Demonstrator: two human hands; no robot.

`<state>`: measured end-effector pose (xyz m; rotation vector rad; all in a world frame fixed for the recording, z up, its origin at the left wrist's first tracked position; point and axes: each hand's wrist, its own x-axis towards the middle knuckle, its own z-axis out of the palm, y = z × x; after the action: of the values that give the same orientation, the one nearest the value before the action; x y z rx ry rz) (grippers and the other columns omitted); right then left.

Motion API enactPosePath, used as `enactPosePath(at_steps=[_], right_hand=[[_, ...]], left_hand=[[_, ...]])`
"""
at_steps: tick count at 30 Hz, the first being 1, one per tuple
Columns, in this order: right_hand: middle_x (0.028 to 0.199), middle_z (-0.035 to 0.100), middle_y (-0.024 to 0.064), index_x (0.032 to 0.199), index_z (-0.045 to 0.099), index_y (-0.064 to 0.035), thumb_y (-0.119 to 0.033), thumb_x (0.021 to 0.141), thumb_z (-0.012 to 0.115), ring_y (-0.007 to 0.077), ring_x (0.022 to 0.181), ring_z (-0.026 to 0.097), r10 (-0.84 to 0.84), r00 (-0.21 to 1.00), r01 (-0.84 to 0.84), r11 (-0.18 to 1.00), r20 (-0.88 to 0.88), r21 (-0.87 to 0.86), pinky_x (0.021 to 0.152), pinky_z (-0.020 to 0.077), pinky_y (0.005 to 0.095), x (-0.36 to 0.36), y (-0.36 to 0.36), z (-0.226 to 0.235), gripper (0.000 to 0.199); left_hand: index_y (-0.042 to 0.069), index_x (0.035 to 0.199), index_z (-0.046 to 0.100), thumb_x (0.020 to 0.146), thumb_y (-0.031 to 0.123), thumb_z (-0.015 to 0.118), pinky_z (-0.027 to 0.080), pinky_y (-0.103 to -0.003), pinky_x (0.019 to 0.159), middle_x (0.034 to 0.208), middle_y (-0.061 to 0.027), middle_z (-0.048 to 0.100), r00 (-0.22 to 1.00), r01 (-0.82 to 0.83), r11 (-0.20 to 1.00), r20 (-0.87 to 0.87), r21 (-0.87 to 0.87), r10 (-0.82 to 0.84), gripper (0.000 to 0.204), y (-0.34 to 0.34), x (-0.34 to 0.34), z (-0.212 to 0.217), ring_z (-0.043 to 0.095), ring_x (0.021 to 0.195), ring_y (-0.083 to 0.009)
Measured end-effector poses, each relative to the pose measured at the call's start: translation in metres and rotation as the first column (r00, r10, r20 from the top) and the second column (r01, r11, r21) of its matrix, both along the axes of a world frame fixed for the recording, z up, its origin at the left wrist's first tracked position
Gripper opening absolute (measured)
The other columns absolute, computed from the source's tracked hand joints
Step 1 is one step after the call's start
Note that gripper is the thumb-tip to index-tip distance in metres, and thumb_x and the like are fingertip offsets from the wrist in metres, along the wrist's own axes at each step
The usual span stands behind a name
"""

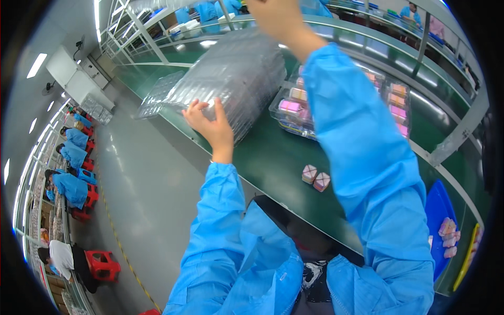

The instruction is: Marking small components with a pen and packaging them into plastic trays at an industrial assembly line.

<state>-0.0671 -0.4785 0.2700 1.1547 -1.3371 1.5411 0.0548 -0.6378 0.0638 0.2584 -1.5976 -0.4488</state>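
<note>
- The green table (265,176) carries everything being handled.
- The stack of clear plastic trays (236,68) lies tilted at the table's near-left edge; the step in hand looks like dealing with these trays, perhaps separating one.
- Filled clear boxes (290,122) with pink and orange blocks stand just right of the stack, partly behind the right sleeve.
- A blue bin (437,210) sits at far right, a few pinkish pieces in it.
- The right hand (278,21) reaches over the stack's far end (its fingers leave the view, so I cannot tell their state).
- The left hand (214,130) has fingers spread before the stack's near side, contact unclear; the next move calls for a light pinch on a single rim.
- Two small blocks (315,178) lie side by side on the table.
</note>
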Motion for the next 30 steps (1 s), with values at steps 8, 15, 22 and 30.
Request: enactPosePath(at_steps=[8, 15, 22, 30], right_hand=[[0.090, 0.064, 0.0076, 0.090, 0.072, -0.0107, -0.025, 0.092, 0.063, 0.0325, 0.081, 0.064, -0.461, 0.816, 0.569, 0.747, -0.348, 0.344, 0.069, 0.0504, 0.0409, 0.057, 0.149, -0.006, 0.017], [0.088, 0.064, 0.0038, 0.086, 0.067, -0.0110, -0.011, 0.076, 0.067, 0.0264, 0.083, 0.064, -0.441, 0.737, 0.668, 0.361, -0.512, 0.651, 0.065, 0.0540, 0.0395, 0.034, 0.164, -0.122, 0.010], [0.086, 0.061, 0.0048, 0.081, 0.065, -0.0101, -0.012, 0.069, 0.070, 0.0243, 0.084, 0.062, -0.486, 0.740, 0.665, 0.427, -0.466, 0.612, 0.061, 0.0536, 0.0369, 0.022, 0.115, -0.181, 0.013], [0.105, 0.062, 0.0131, 0.092, 0.073, -0.0057, -0.012, 0.077, 0.070, 0.0307, 0.099, 0.065, -0.549, 0.774, 0.551, 0.339, -0.315, 0.763, 0.072, 0.0563, 0.0394, 0.014, 0.090, -0.180, 0.017]], left_hand=[[0.009, 0.097, 0.052, 0.087, 0.030, 0.074, 0.015, -0.053, 0.118, 0.112, -0.0121, 0.055, 0.980, -0.093, 0.995, 0.171, -0.045, 0.100, 0.032, -0.058, -0.008, -0.002, 0.049, 0.118, -0.0303], [0.004, 0.096, 0.053, 0.088, 0.025, 0.073, 0.032, -0.046, 0.108, 0.121, -0.0182, 0.057, 0.982, 0.089, 0.996, 0.163, 0.028, -0.092, 0.030, -0.049, -0.011, 0.005, 0.050, 0.118, -0.0347], [0.002, 0.104, 0.057, 0.086, 0.030, 0.076, 0.035, -0.043, 0.105, 0.125, -0.0191, 0.055, 0.953, 0.102, 0.994, 0.283, 0.043, -0.110, 0.037, -0.071, -0.009, 0.013, 0.048, 0.124, -0.0344], [-0.001, 0.142, 0.034, 0.089, 0.038, 0.073, 0.023, -0.045, 0.116, 0.149, -0.0213, 0.029, 0.973, 0.109, 0.990, 0.193, 0.090, -0.125, 0.077, -0.074, -0.003, 0.008, 0.027, 0.142, -0.0329]])
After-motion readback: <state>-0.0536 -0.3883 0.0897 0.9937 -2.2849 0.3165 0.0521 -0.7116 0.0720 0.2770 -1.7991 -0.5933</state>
